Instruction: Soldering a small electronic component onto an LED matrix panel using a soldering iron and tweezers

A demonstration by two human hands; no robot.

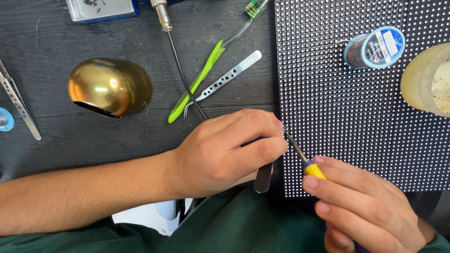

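My left hand rests on the dark table at the left edge of a black panel studded with white dots. Its fingers are closed around a dark metal tool whose end sticks out below the palm. My right hand grips a soldering iron with a yellow collar. The iron's thin metal tip points up-left and meets the panel's left edge right beside my left fingertips.
A gold dome-shaped holder sits at the left. A green toothbrush, perforated steel tweezers and a black cable lie at centre. A solder spool and a yellowish round jar rest on the panel.
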